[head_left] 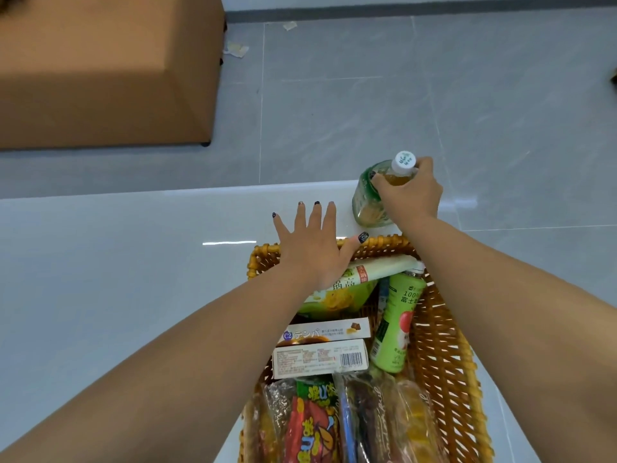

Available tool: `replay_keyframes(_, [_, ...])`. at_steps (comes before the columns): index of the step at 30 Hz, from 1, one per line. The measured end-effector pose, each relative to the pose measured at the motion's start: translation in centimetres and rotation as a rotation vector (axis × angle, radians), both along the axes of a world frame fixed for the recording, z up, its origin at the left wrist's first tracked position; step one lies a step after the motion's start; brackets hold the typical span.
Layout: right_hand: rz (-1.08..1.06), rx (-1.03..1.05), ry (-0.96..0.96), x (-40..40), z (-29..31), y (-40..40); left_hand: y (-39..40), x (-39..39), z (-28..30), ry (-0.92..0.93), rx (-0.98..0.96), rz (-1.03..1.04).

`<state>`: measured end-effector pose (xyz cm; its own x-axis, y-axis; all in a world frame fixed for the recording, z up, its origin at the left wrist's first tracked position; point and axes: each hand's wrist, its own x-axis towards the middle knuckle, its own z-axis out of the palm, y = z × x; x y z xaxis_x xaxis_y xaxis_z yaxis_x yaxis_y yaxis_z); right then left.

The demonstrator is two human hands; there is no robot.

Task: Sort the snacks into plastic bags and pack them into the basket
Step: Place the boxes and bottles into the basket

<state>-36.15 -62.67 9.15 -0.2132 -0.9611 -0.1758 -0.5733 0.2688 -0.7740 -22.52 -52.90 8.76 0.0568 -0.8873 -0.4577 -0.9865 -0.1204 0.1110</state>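
Gripping the tea bottle (374,195) by its neck on the surface (117,262) just beyond the basket (444,345) with my right hand (409,195), left hand (314,242) spread flat over the rim, I reckon it could slip or topple snacks packed beneath my wrists.

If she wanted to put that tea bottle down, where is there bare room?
The white table is bare left of the wicker basket, and a strip lies beyond its far rim, between her left hand and the bottle her right hand grips. The basket itself is crowded with boxes and packets.
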Motion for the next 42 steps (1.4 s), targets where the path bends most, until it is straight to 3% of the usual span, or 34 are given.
replay_keyframes(14, [0.083, 0.134, 0.162, 0.6, 0.2, 1.6, -0.3, -0.1, 0.1, -0.029, 0.034, 0.016])
replay_keyframes(18, [0.152, 0.223, 0.114, 0.1, 0.3, 1.3, -0.3, 0.2, 0.3, 0.017, 0.04, 0.046])
replay_keyframes(20, [0.195, 0.156, 0.084, -1.0, 1.3, 2.5, 0.2, 0.4, 1.0, 0.091, -0.014, 0.109])
replay_keyframes(23, [0.213, -0.055, 0.151, -4.4, 2.8, 7.9, 3.9, 2.3, 2.1, 0.254, -0.264, 0.333])
replay_keyframes(25, [0.189, -0.066, 0.201, -7.3, 2.5, 13.1, 8.4, 4.1, 2.2, 0.309, -0.395, 0.462])
replay_keyframes(30, [0.212, 0.204, 0.181, -10.5, 0.1, 19.6, 17.0, 4.7, 1.1, 0.643, -0.182, 0.876])
replay_keyframes(35, [0.234, 0.219, 0.307, -10.7, -0.7, 18.8, 16.8, 3.5, 0.0, 0.633, -0.189, 0.911])
replay_keyframes(42, [0.216, 0.23, 0.332, -10.6, -0.9, 18.5, 16.6, 3.2, -0.5, 0.536, -0.243, 0.892])
